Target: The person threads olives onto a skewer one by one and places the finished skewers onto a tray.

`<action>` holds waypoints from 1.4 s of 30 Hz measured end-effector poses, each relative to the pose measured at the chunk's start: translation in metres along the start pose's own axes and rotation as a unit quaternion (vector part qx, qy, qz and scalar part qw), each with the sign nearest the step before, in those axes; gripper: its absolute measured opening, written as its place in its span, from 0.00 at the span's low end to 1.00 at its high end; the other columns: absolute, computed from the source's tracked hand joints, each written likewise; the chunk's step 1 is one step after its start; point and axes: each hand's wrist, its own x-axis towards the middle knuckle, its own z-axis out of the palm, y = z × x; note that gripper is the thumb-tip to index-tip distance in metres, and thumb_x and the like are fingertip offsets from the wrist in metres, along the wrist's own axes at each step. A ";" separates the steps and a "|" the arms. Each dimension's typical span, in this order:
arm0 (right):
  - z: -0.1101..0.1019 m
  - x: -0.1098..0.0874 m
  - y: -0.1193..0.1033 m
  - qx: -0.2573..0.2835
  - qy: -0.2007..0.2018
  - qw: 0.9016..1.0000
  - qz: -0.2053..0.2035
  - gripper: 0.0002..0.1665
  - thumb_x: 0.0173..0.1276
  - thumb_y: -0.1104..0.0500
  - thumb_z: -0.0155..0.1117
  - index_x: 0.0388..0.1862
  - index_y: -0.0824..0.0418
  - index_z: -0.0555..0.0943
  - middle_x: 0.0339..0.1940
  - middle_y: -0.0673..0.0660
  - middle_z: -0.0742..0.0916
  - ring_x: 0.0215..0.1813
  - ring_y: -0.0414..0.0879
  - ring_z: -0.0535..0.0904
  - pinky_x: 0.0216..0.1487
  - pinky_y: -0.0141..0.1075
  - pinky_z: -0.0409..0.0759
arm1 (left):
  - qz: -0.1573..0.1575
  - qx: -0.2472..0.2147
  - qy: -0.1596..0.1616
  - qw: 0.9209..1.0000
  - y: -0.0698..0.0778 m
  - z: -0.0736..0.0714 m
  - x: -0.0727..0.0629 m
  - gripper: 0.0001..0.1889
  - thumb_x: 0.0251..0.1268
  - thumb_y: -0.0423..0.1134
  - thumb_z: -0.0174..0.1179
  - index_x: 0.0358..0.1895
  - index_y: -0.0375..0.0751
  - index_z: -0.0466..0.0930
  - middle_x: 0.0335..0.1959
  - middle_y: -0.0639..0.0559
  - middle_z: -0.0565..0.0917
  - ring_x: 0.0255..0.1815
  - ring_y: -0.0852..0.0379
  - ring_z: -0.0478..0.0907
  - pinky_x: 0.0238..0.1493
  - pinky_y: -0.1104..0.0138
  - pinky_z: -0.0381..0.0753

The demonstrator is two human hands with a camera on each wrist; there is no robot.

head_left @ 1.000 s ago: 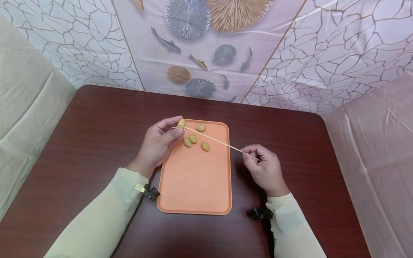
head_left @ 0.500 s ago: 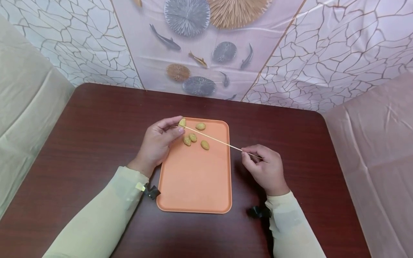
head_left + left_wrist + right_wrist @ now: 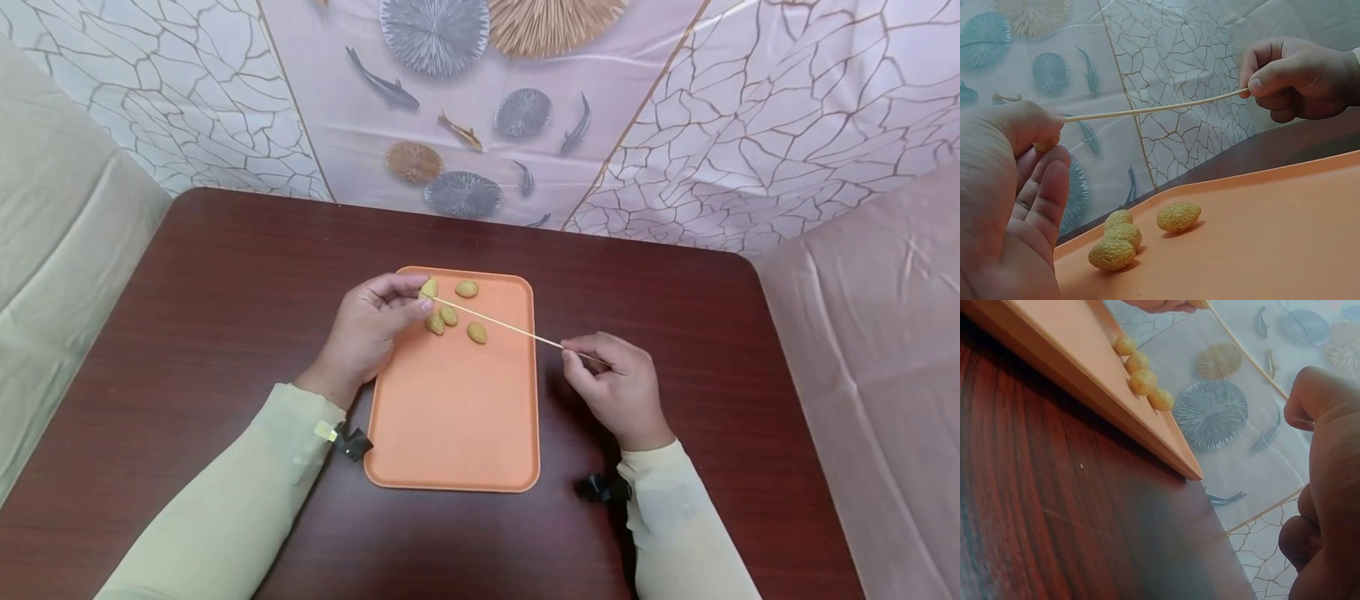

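Note:
With thumb and fingers, my left hand (image 3: 367,329) pinches a wrinkled yellow-green oval fruit (image 3: 429,288), like a preserved olive, above the tray's far left corner. A thin bamboo skewer (image 3: 498,321) runs from this fruit to my right hand (image 3: 618,387), which pinches its other end to the right of the tray. The skewer bows slightly in the left wrist view. Thumb and fingers hide where its tip meets the fruit. Several similar fruits (image 3: 1179,217) lie on the far part of the orange tray (image 3: 453,417), below the skewer.
The tray lies on a dark reddish-brown table (image 3: 247,275). A patterned cloth (image 3: 480,117) hangs behind the table, and plain cloths (image 3: 870,375) hang at both sides. Dark devices (image 3: 352,443) are strapped at both wrists.
The left fingertips and the pinched fruit have shifted slightly right. A thin bit of skewer seen left of the fruit earlier no longer shows. The right hand has barely moved.

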 end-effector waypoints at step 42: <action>0.007 0.000 -0.015 0.028 -0.018 0.999 0.021 0.10 0.70 0.71 0.77 0.43 0.57 0.95 0.31 0.49 0.90 0.26 0.34 0.73 0.30 0.22 0.74 | -0.030 0.006 -0.060 0.998 0.006 0.013 -0.006 0.18 0.68 0.17 0.70 0.46 0.48 0.91 0.46 0.56 0.93 0.43 0.61 0.92 0.52 0.66 0.95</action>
